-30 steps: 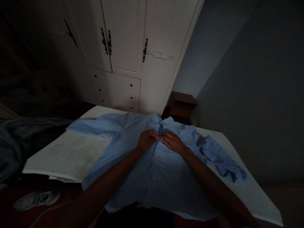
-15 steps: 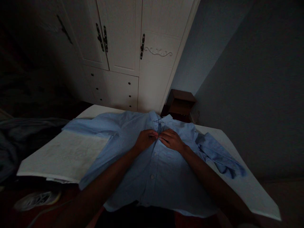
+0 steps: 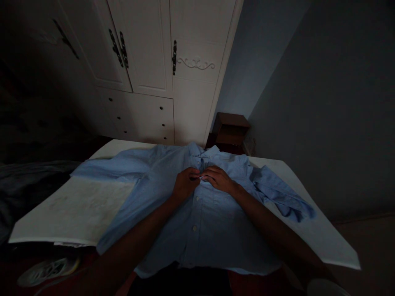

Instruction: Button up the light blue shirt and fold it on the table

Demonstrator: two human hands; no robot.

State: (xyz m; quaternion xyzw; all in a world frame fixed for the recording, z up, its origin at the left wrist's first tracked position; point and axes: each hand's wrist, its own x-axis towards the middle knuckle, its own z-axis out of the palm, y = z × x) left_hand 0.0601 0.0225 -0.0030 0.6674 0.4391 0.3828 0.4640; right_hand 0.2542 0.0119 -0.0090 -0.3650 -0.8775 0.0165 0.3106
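Observation:
A light blue button-up shirt [image 3: 197, 222] lies face up on a white table [image 3: 77, 205], collar away from me and sleeves spread to both sides. My left hand [image 3: 184, 183] and my right hand [image 3: 218, 180] meet at the shirt's front placket just below the collar. Both pinch the fabric edges together at a button there. Two white buttons lower on the placket are fastened.
A white wardrobe [image 3: 160, 70] with dark handles and small drawers stands behind the table. A brown wooden nightstand [image 3: 231, 130] sits at its right, against a grey wall. Dark cloth [image 3: 27, 181] lies at the left. A light shoe [image 3: 46, 269] rests on the floor.
Both hands stay pinched at the same spot on the placket. The camera view has swung slightly right and up, so everything sits a little further left in the picture.

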